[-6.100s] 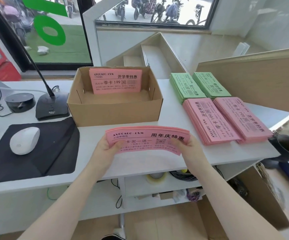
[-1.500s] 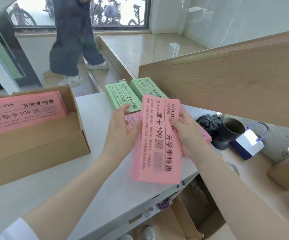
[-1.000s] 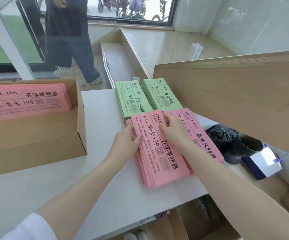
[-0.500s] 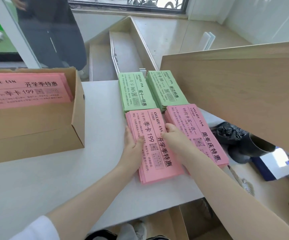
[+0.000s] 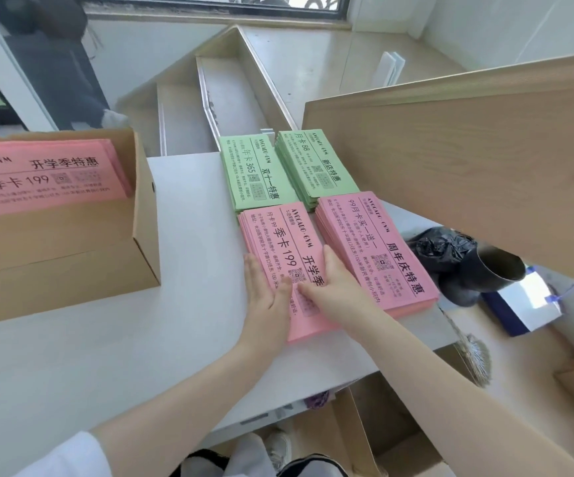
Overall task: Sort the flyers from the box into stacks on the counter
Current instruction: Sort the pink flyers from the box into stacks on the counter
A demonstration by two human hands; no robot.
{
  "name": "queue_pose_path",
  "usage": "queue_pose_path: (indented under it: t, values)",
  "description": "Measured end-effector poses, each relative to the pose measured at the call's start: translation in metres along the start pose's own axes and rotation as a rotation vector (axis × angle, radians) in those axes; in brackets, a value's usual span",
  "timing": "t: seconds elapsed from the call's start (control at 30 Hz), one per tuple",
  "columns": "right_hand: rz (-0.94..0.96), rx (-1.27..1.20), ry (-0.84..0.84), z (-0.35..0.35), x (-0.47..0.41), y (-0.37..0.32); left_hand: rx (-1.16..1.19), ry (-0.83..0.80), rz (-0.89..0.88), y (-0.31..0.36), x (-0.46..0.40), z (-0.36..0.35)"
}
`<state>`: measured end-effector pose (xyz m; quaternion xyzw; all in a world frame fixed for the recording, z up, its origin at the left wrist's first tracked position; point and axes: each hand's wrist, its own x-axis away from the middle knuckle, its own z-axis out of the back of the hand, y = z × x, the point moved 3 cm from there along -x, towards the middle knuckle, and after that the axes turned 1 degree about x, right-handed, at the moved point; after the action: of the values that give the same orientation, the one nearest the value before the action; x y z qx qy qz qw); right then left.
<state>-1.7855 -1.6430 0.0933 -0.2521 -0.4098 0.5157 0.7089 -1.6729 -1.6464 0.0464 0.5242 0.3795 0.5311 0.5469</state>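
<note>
Several flyer stacks lie on the white counter [image 5: 189, 235]. Two green stacks [image 5: 256, 172] [image 5: 315, 166] sit at the back. In front of them lie a left pink stack [image 5: 278, 242] and a right pink stack [image 5: 375, 249]. My left hand [image 5: 265, 297] presses flat against the left edge of the left pink stack. My right hand [image 5: 337, 287] lies flat on that stack's right side, fingers straight. At the left stands the cardboard box [image 5: 141, 235], with more pink flyers [image 5: 38, 177] leaning inside it.
A wooden panel [image 5: 468, 160] rises right behind the stacks. Past the counter's right edge stand a dark cup [image 5: 499, 270], a black bag [image 5: 440, 246] and a small white and blue box [image 5: 526, 304]. Beyond the counter, a person stands at the far left.
The pink flyers I held have been laid on the left pink stack. Both hands slid back along its sides and now press it flat and square.
</note>
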Motion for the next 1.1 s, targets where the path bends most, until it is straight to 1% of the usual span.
queue_pose_path:
  t: [0.07, 0.17, 0.23, 0.3, 0.37, 0.47, 0.63, 0.73, 0.8, 0.83, 0.9, 0.97, 1.03, 1.1]
  values:
    - [0.023, 0.062, 0.009, -0.001, 0.0, 0.0, -0.045, -0.024, -0.002, 0.0, -0.001, 0.002]
    - [0.065, 0.198, 0.02, 0.002, 0.001, -0.004, -0.037, -0.026, 0.007, 0.002, -0.002, 0.01]
    - [0.158, 0.339, 0.068, 0.006, 0.002, -0.013, -0.057, -0.009, -0.044, 0.009, -0.001, 0.021]
    - [0.268, 0.382, 0.092, 0.009, 0.002, -0.031, -0.072, 0.004, -0.119, 0.019, -0.001, 0.036]
    - [0.369, 0.355, 0.037, 0.003, -0.003, -0.053, -0.04, 0.034, -0.225, 0.033, 0.0, 0.057]
    - [0.454, 0.266, -0.051, -0.021, -0.019, -0.086, -0.028, 0.109, -0.376, 0.053, 0.008, 0.098]
    - [0.605, 0.112, -0.04, -0.074, -0.03, -0.158, -0.111, 0.221, -0.526, 0.075, 0.023, 0.196]
    - [0.706, 0.134, -0.047, -0.113, -0.037, -0.202, -0.214, 0.296, -0.574, 0.083, 0.019, 0.269]
    - [0.723, 0.219, -0.049, -0.141, -0.047, -0.225, -0.31, 0.316, -0.582, 0.089, 0.007, 0.319]
    - [0.725, 0.283, -0.058, -0.157, -0.054, -0.236, -0.395, 0.311, -0.571, 0.09, -0.003, 0.342]
    - [0.738, 0.418, -0.068, -0.187, -0.068, -0.253, -0.636, 0.279, -0.537, 0.088, -0.031, 0.385]
    - [0.776, 0.57, -0.044, -0.214, -0.085, -0.266, -0.84, 0.213, -0.519, 0.08, -0.061, 0.418]
    - [0.805, 0.771, -0.024, -0.238, -0.101, -0.275, -0.96, 0.128, -0.523, 0.07, -0.084, 0.441]
    - [0.804, 0.937, -0.001, -0.254, -0.115, -0.28, -1.06, 0.078, -0.53, 0.061, -0.1, 0.453]
